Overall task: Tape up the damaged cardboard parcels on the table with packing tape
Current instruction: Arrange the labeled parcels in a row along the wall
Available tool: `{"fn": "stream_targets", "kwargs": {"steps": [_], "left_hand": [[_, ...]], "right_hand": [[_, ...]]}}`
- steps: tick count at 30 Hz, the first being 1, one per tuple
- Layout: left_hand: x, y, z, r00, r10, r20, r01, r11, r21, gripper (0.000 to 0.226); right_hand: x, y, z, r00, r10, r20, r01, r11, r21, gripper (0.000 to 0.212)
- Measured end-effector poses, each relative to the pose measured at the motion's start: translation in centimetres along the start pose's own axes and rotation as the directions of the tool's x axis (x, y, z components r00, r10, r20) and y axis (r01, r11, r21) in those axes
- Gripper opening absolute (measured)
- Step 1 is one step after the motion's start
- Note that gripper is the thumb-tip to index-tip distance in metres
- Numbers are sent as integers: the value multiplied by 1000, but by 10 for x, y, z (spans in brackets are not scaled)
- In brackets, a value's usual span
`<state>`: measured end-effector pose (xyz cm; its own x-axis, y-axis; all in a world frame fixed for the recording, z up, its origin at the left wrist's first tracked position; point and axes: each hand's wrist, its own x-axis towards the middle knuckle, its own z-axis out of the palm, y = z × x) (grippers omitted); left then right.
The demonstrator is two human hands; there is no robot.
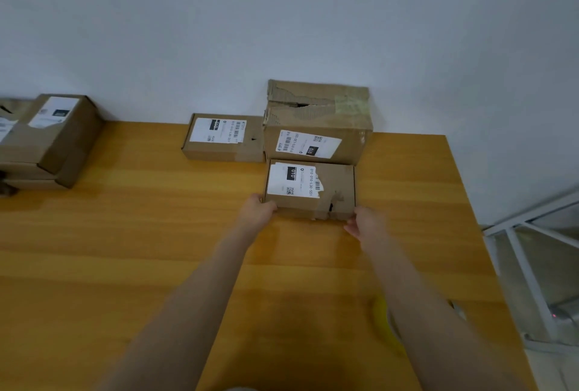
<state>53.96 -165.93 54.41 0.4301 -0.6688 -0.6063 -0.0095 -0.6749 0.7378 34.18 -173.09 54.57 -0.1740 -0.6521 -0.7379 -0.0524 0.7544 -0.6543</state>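
The person reaches forward with both arms to the parcel (310,191), a small flat carton lying on the tabletop (141,234) just in front of the torn box (316,121). The left hand (257,210) holds the parcel's near left corner, its fingers (271,207) curled against the side. The right hand (365,224) is at the near right corner. It is blurred, so whether its fingers have closed on the card cannot be told. A hand at each near corner suits drawing the parcel toward the body, probably to bring it within working reach for taping.

The parcel shows a tear near its front right edge, and its label (289,180) is ripped along one side. The label carries a black patch reading "010" and the number "010-010-130-551", plus a small QR code.

The torn box stands against the wall (282,14), its top split open. Its front label also shows "010"; the rest is too small to read. A flat box (224,138) lies beside it to the left with a similar label. A stack (53,136) of boxes sits well apart at the far left.

A blurred yellow thing (383,321) lies by the right forearm; what it is cannot be told.
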Motion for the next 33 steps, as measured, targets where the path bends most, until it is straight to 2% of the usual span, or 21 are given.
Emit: {"fn": "stream_targets", "kwargs": {"steps": [3, 7, 11, 16, 22, 27, 33], "left_hand": [[-8, 13, -8, 999, 11, -43, -9, 998, 59, 59], [-22, 30, -17, 996, 36, -78, -27, 994, 105, 57], [-34, 31, -30, 991, 104, -81, -92, 986, 142, 57], [-49, 30, -70, 980, 180, -80, -162, 967, 194, 55], [-73, 0, -171, 951, 273, -146, -225, 934, 279, 55], [-94, -46, -281, 946, 266, -186, -185, 913, 365, 54], [-104, -65, -372, 924, 299, -238, -205, 913, 354, 54]], "right_hand": [[-9, -12, -2, 986, -98, -133, 94, 995, -35, 21], [-25, -32, 3, 959, -209, -190, 205, 978, -40, 29], [-42, -36, 13, 958, -242, -156, 225, 967, -121, 22], [-80, -35, 40, 959, -268, -94, 261, 962, -78, 22], [-146, -19, 116, 933, -360, 1, 360, 933, 4, 10], [-212, 28, 202, 935, -351, 58, 353, 935, -36, 26], [-266, 51, 264, 927, -366, 82, 366, 931, 16, 36]]}}
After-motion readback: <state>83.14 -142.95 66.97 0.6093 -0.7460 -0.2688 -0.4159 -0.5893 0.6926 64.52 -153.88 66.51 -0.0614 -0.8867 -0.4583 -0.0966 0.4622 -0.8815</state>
